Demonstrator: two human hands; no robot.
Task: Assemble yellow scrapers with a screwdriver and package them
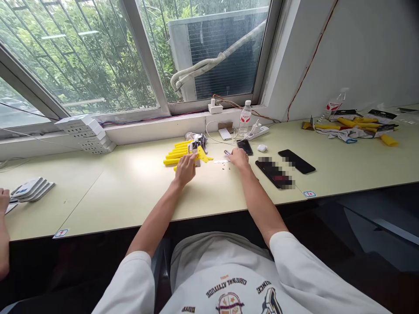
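My left hand (186, 169) is closed around a yellow tool (203, 155) with a flat, pointed head, beside a row of yellow-handled tools (175, 153) with black and white tags. Farther right, my right hand (239, 158) is closed on a small pen-like item (227, 152) whose tip sticks out to the left. Between the hands a white strip (221, 161) lies on the pale table (209, 192), with a few tiny dark pieces (223, 168) close to it.
Phones (296, 161) lie to the right, near a white earbud case (262, 148). A water bottle (245, 117) and power strip (259, 131) stand behind. White boxes (87, 133) are stacked left; another person's arm (4, 235) is at the far left.
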